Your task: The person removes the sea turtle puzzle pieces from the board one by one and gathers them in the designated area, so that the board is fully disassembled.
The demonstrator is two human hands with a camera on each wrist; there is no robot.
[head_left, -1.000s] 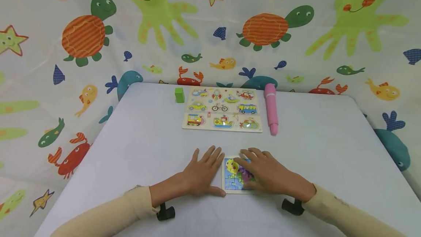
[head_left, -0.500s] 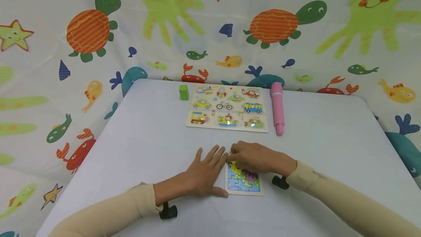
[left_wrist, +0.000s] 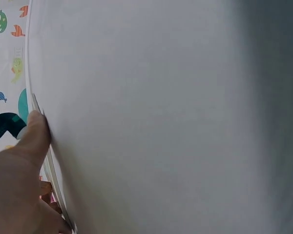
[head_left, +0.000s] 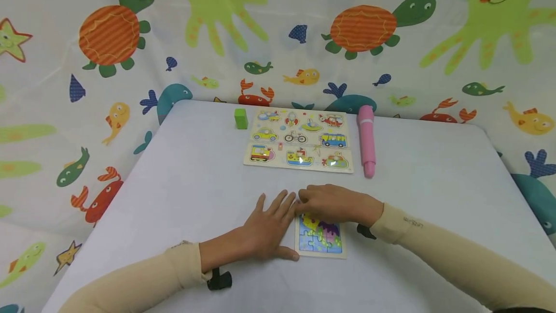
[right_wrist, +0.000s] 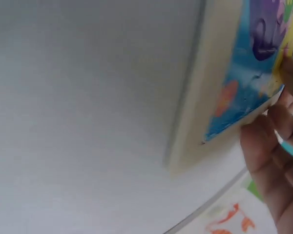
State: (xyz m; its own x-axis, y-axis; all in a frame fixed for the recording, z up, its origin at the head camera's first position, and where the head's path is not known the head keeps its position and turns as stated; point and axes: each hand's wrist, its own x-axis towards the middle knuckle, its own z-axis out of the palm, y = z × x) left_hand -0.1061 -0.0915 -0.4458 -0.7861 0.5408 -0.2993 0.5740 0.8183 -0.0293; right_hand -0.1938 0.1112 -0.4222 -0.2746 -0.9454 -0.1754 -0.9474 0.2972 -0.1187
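Note:
A small jigsaw puzzle point(head_left: 320, 241) in a pale wooden frame lies near the middle of the white table. My left hand point(head_left: 267, 231) is spread flat at its left side, thumb and fingertips against the frame. The left wrist view has that thumb point(left_wrist: 35, 134) along the board's edge. Over the puzzle's far part lies my right hand point(head_left: 332, 203), fingers curled, a tip down at the far left corner. In the right wrist view, a fingertip touches the picture, and curled fingers point(right_wrist: 261, 146) sit by the frame edge point(right_wrist: 185, 141). The pieces under the hand are hidden.
Behind the hands lies a vehicle picture board point(head_left: 299, 140). A green block point(head_left: 241, 119) stands left of it, and a pink tube-shaped thing point(head_left: 367, 141) lies on its right. A patterned sea-animal curtain point(head_left: 278, 33) hangs behind the table point(head_left: 195, 173).
From above the puzzle's right side, my right hand has moved up and left to its far left corner, and its fingers have curled. My left hand keeps its place beside the frame.

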